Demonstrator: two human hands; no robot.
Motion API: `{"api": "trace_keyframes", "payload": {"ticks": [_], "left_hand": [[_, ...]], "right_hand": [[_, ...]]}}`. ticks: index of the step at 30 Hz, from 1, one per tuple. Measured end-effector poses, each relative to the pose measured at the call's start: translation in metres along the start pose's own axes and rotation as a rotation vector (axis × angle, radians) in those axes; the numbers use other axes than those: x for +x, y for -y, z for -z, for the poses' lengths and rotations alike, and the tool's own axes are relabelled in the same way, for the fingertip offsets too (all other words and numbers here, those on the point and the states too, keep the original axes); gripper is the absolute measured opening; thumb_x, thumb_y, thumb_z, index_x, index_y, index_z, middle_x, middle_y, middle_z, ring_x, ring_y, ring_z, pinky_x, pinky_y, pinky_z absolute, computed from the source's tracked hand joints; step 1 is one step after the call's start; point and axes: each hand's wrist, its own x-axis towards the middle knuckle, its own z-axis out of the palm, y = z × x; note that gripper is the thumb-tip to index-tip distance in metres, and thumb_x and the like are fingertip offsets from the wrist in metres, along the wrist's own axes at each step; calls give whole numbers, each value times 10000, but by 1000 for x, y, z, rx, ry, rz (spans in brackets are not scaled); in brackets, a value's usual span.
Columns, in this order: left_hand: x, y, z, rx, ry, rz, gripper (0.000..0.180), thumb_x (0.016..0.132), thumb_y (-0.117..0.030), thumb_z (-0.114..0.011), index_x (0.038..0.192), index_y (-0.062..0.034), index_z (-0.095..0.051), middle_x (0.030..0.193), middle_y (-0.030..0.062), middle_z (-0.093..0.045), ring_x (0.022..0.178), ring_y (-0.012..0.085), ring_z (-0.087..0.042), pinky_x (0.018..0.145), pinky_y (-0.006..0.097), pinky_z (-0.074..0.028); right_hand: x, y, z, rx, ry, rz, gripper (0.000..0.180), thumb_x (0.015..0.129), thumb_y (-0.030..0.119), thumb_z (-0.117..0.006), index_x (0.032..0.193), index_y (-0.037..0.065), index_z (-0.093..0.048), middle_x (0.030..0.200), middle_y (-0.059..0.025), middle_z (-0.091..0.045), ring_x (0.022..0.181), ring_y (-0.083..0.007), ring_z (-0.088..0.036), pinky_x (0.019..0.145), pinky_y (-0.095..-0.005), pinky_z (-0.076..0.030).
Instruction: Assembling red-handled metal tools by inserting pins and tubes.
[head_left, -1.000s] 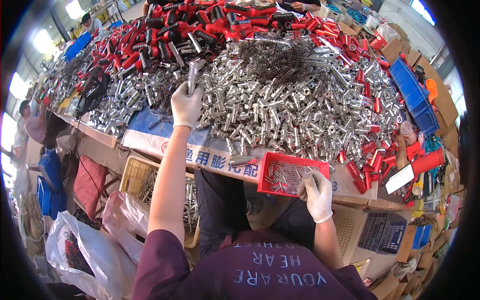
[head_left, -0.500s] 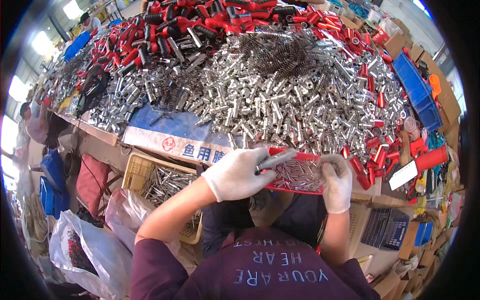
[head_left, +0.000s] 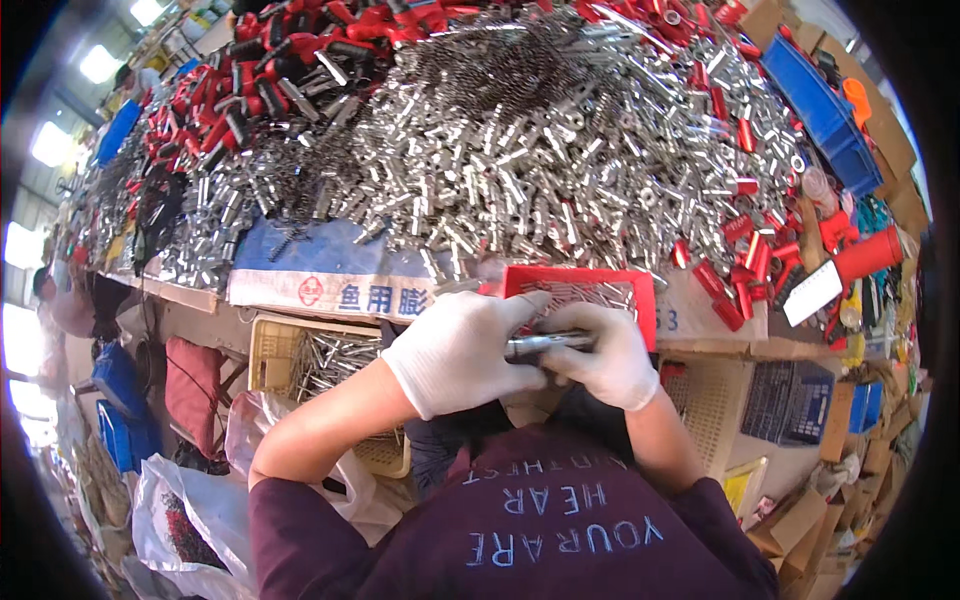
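Observation:
My left hand [head_left: 462,352], in a white knit glove, is closed around a shiny silver metal tube [head_left: 530,345]. My right hand [head_left: 606,358], gloved alike, has its fingers curled over the tube's right end. Whether a small pin is also between those fingertips is hidden. Both hands meet in front of my body, over the near side of a shallow red tray [head_left: 646,305]. Inside the tray lie many thin metal pins [head_left: 592,293], partly covered by my fingers.
Behind the tray rises a heap of silver metal parts [head_left: 520,190], with dark springs [head_left: 500,70] and red-black handles [head_left: 270,70] farther back. Red tubes [head_left: 745,290] lie to the right, near a blue bin [head_left: 822,115]. Below the table's left edge stands a yellow crate [head_left: 272,350].
My right hand has left the tray of pins and come left to the metal tube in my left hand. The tube now lies between both hands. The head view has shifted slightly.

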Motion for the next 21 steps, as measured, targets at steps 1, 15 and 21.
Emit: {"api": "trace_keyframes", "payload": {"ticks": [1, 15, 21], "left_hand": [[-1, 4, -1, -243, -17, -71, 568, 763, -300, -768, 1195, 21, -587, 931, 218, -681, 877, 387, -670, 786, 399, -535], [97, 210, 143, -1, -742, 577, 567, 800, -423, -738, 1158, 8, -656, 866, 99, -699, 766, 173, -648, 734, 317, -507], [141, 340, 168, 371, -522, 919, 427, 802, -204, -593, 1199, -63, -661, 1224, 215, -642, 1155, 345, -621, 974, 431, -498]], "right_hand": [[-3, 1, 4, -103, -76, 163, 268, 766, 86, -755, 1007, -20, -702, 876, -89, -721, 757, -127, -689, 686, -287, -546], [2, -54, 13, -558, -715, 349, 163, 797, 72, -734, 955, 64, -695, 828, -108, -706, 693, -242, -684, 625, -321, -532], [9, -55, 11, -752, -782, 514, 128, 785, 76, -739, 909, 63, -707, 852, -114, -717, 720, -295, -691, 663, -366, -542]]}}
